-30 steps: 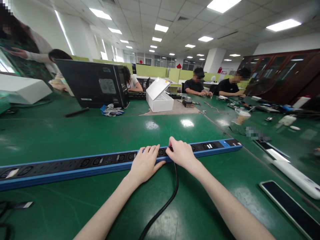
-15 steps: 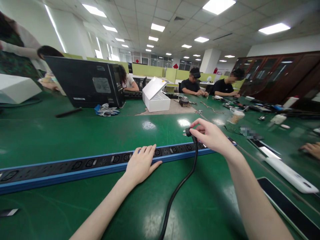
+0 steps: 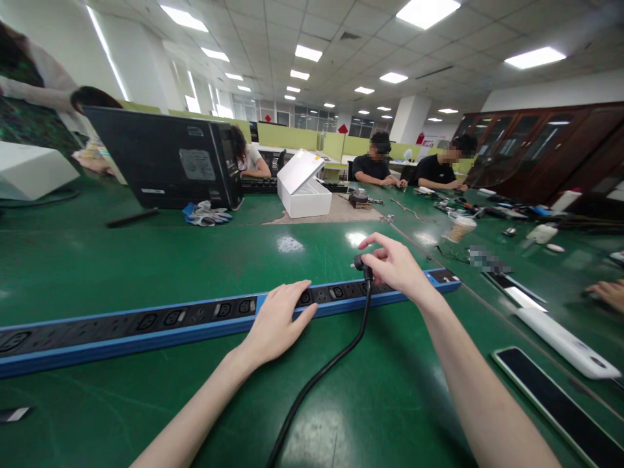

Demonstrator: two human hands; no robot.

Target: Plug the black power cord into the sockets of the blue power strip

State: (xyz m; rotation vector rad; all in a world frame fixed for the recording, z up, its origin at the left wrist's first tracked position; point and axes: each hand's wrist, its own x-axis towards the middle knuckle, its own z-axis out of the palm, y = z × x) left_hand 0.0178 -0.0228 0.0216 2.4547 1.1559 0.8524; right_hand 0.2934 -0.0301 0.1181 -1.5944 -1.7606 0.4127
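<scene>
Head view: right hand (image 3: 392, 265) moved the plug (image 3: 359, 262) left, perhaps lower.

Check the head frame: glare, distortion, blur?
Head view: glare patches on the tabletop, beyond and nearer than the power strip; ceiling lights blown white. Head view: phone looks stretched; another person's hand at right edge soft; plug and right hand reasonably clear.

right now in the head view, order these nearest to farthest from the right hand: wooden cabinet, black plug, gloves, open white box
1. Black plug: in the grip of the right hand.
2. Open white box: across the table, slightly left.
3. Gloves: farther left.
4. Wooden cabinet: right background, beyond the table.
</scene>
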